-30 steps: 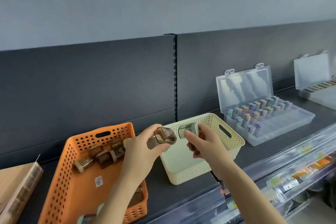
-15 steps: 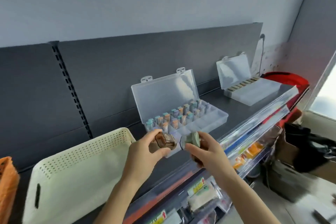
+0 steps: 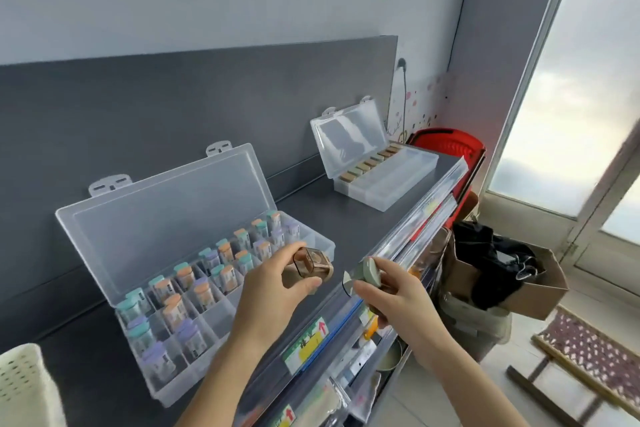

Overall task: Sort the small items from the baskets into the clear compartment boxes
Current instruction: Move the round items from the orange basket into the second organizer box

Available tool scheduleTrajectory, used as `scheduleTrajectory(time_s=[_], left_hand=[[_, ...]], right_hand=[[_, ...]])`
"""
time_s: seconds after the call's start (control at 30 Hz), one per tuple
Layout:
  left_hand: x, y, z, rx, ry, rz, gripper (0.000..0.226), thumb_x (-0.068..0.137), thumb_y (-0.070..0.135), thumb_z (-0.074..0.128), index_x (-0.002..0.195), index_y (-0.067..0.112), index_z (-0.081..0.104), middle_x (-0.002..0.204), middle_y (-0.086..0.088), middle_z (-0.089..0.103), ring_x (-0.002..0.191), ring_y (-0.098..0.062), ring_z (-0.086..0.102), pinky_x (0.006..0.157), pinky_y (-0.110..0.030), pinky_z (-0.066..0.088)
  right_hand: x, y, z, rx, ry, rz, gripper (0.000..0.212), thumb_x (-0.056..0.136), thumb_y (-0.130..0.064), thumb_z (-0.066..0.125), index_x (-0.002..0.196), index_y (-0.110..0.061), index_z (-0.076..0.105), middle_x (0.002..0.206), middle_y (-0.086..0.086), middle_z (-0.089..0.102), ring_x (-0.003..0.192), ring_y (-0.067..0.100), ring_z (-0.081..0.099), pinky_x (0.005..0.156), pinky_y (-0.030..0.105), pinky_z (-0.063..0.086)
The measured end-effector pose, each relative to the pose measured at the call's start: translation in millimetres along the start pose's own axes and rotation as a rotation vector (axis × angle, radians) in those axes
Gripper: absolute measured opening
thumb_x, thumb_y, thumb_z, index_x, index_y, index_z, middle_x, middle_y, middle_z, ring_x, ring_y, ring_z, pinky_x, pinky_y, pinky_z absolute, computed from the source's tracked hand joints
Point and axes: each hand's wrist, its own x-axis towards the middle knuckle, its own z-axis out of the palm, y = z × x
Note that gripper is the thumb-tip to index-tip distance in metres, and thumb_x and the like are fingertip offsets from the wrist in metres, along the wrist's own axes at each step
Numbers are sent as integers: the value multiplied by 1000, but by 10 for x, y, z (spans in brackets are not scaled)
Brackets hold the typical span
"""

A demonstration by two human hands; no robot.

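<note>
My left hand (image 3: 277, 291) pinches a small brown translucent item (image 3: 310, 263) between thumb and fingers, just in front of the near clear compartment box (image 3: 207, 319). That box stands open on the dark shelf and holds several small items with teal, orange and purple caps. My right hand (image 3: 391, 295) grips a small grey-green item (image 3: 363, 276) over the shelf's front edge. A second clear compartment box (image 3: 388, 177), also open, sits farther right with a row of tan and green items along its back.
A corner of the cream basket (image 3: 20, 381) shows at the lower left. The shelf front has a clear rail with price labels (image 3: 304, 343). A red crate (image 3: 450, 146) stands at the shelf's right end, with a cardboard box (image 3: 526, 291) holding dark things on the floor.
The view has swung right: the orange basket has left the frame and the cream basket is nearly gone. Both hands, still holding their items, have moved to the near clear box.
</note>
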Motion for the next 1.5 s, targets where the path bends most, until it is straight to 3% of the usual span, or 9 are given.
scheduleTrajectory(time_s=[0.17,0.47,0.63,0.97,1.1,1.23,1.33,1.4,1.5], left_hand=[[655,-15,394,-27,-31,2,54,82,31,72,131,26,52,109,20,57,96,2,54,70,3,40],[1456,-32,881,-58,-49,-77,56,81,25,74,132,26,52,118,8,64,102,-5,56,70,8,36],[1816,-9,1129,-39,-9,-128,58,82,26,73,134,30,49,121,10,62,110,-9,57,70,8,35],[2408,88,1736,-2,243,-365,48,80,24,74,124,27,56,106,13,63,97,-5,58,69,5,36],[2531,189,1894,41,334,-446,46,84,26,70,126,27,53,108,15,60,101,-6,56,79,-9,37],[2573,234,1980,105,380,-506,48,86,26,67,131,26,49,115,13,58,105,-7,54,85,-15,38],[2608,208,2018,109,412,-539,48,87,27,65,132,26,48,119,11,58,108,-11,57,91,-25,48],[2635,172,2030,68,427,-560,48,87,29,66,132,26,49,119,9,59,105,-15,60,83,-36,57],[2687,121,2033,13,443,-580,46,87,25,66,130,25,50,116,5,58,96,-15,62,64,-30,60]], right_hand=[[554,41,-394,-35,57,16,26,81,-19,70,101,-35,64,63,-11,57,59,10,50,56,28,46],[1416,193,-949,-81,117,35,3,86,-29,65,87,-28,68,62,0,46,58,14,45,55,28,46],[2068,272,-1206,-77,83,20,27,79,-22,72,96,-42,63,74,-11,65,61,6,55,57,25,49],[3445,470,-1698,-252,-232,-100,40,76,-34,76,111,-37,55,95,-14,65,81,6,61,64,15,46],[3832,440,-1762,-398,-368,-249,32,78,-38,73,103,-37,53,87,-18,62,80,8,60,61,8,47],[4053,453,-1664,-486,-473,-356,47,83,-34,69,126,-29,52,100,-15,58,87,7,58,71,5,44],[4198,466,-1561,-571,-513,-441,52,83,-37,69,131,-28,51,101,-14,59,86,7,59,77,12,48],[4280,474,-1504,-633,-544,-479,54,82,-40,68,132,-29,50,107,-10,63,87,9,60,81,19,52],[4369,494,-1450,-728,-583,-510,55,82,-46,66,132,-31,49,108,-9,62,86,9,57,80,23,52]])
